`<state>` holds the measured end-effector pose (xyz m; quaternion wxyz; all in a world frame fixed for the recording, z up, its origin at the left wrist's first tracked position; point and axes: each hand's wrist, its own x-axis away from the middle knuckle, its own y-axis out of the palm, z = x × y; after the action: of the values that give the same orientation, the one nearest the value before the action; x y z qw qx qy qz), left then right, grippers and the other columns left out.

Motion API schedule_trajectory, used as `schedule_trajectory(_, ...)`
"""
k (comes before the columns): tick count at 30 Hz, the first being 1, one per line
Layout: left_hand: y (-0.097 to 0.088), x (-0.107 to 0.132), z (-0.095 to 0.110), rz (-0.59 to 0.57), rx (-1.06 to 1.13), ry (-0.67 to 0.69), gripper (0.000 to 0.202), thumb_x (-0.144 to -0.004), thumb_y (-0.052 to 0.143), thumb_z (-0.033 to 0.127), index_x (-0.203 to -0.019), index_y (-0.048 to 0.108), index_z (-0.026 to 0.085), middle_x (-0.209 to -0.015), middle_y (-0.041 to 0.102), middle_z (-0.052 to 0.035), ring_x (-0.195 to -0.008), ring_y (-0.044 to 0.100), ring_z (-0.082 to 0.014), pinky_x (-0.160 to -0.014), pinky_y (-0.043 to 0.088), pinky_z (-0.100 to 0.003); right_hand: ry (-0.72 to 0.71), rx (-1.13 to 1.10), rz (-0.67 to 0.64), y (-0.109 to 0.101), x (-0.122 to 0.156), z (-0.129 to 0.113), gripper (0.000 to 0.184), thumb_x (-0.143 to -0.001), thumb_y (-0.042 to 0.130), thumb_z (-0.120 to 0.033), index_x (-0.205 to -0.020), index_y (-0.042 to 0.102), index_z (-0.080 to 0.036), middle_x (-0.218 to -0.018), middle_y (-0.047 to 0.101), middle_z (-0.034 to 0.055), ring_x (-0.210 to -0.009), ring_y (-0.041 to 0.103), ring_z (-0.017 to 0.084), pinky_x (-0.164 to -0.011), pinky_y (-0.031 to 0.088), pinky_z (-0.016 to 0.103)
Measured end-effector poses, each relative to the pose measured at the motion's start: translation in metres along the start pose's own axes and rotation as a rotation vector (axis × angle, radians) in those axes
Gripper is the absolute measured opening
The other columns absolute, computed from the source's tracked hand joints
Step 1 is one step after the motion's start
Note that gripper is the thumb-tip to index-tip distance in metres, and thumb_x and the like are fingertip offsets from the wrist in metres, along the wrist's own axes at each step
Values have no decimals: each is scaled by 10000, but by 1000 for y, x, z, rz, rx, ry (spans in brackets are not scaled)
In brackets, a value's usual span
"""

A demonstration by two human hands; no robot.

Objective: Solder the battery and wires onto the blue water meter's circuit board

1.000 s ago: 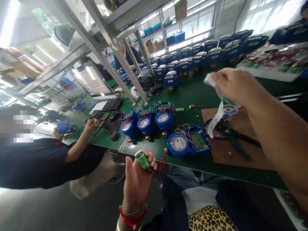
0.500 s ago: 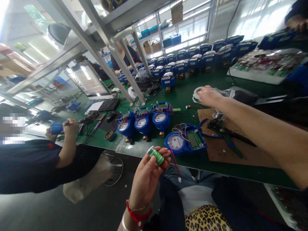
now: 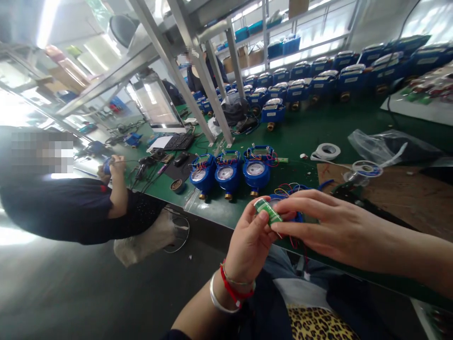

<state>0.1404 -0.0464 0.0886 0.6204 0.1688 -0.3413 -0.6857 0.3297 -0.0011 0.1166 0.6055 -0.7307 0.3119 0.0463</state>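
My left hand (image 3: 249, 243) pinches a small green cylinder (image 3: 268, 211), a battery with red wires hanging below it, over the table's front edge. My right hand (image 3: 318, 226) has come to the same cylinder, and its fingers close on the cylinder's right end. Behind my hands a blue water meter (image 3: 283, 192) with coloured wires lies mostly hidden. Three more blue meters (image 3: 228, 172) stand in a row to its left on the green table (image 3: 307, 130).
A white tape roll (image 3: 327, 151), a solder spool (image 3: 364, 169) and a plastic bag (image 3: 382, 146) lie near a wooden board (image 3: 399, 189). Rows of blue meters (image 3: 318, 80) line the back. A seated person (image 3: 71, 203) works at the left by a keyboard (image 3: 179, 140).
My right hand left the tape roll on the table and came back to the green cylinder. My left hand raised the cylinder and moved it right. The view shifted.
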Motion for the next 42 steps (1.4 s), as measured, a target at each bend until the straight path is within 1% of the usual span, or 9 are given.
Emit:
schedule_trajectory(5, 12, -3, -9, -43, 13, -35, 300, -859, 643, 338, -1103, 576, 178, -988, 662, -44, -882, 661, -153, -789, 506, -254, 57, 93, -27, -1, 6, -3, 367, -898, 533, -236, -1229, 604, -378, -1203, 611, 19, -1121, 543, 197, -987, 450, 371)
schedule_trajectory(10, 13, -5, -15, -109, 46, -49, 216, -937, 529, 339, -979, 615, 145, -941, 668, -43, -826, 639, -110, -774, 493, -221, 70, -61, 64, -7, 7, -1, 318, -902, 560, -240, -1207, 596, -323, -1111, 644, 23, -1010, 596, 156, -935, 466, 308)
schedule_trajectory(15, 10, -5, -11, -213, -44, -100, 245, -950, 488, 323, -1047, 593, 124, -1059, 703, -130, -980, 680, -233, -979, 442, -402, 425, -298, 265, -6, 14, 14, 301, -863, 619, -299, -1160, 589, -262, -1079, 631, 52, -966, 623, 178, -820, 526, 287)
schedule_trajectory(19, 6, -5, -7, -175, -149, -105, 275, -897, 565, 233, -1147, 555, 120, -1095, 695, -143, -987, 680, -228, -973, 442, -388, 685, -632, 433, -7, 14, 29, 372, -856, 635, -345, -1211, 544, -282, -1034, 630, 24, -889, 649, 153, -770, 558, 276)
schedule_trajectory(22, -2, -7, -6, -91, -312, -8, 265, -894, 564, 227, -1137, 558, 120, -1044, 693, -112, -919, 681, -192, -935, 467, -360, 765, -752, 471, -12, 13, 36, 306, -874, 619, -340, -1160, 562, -251, -967, 626, 16, -783, 642, 108, -688, 551, 221)
schedule_trajectory(27, -24, -17, -10, 67, -708, 256, 203, -918, 532, 275, -1088, 552, 165, -1018, 666, -68, -921, 658, -179, -899, 490, -357, 766, -641, 487, -15, 22, 56, 289, -860, 647, -346, -1111, 589, -216, -1017, 628, 36, -853, 632, 102, -743, 540, 199)
schedule_trajectory(31, -43, -27, -22, 191, -1130, 481, 273, -921, 525, 289, -1176, 546, 192, -1221, 592, -97, -1162, 557, -221, -1035, 418, -432, 772, -543, 443, -8, 31, 73, 365, -848, 654, -380, -1157, 573, -205, -1069, 641, 55, -911, 653, 135, -853, 538, 263)
schedule_trajectory(37, -55, -39, -42, -6, -1533, 556, 862, -805, 679, 419, -1475, 202, 162, -1544, 227, -192, -1445, 212, -315, -1160, 270, -529, 716, -181, 289, -4, 32, 77, 350, -892, 585, -360, -1178, 590, -157, -1080, 678, 89, -930, 658, 164, -868, 511, 292)
schedule_trajectory(42, -58, -38, -49, -60, -1628, 507, 985, -763, 734, 361, -1503, 105, 201, -1537, 246, -178, -1435, 248, -313, -1143, 318, -528, 613, -35, 302, -4, 37, 74, 309, -890, 591, -325, -1158, 598, -172, -1112, 674, 74, -950, 656, 169, -858, 520, 296)
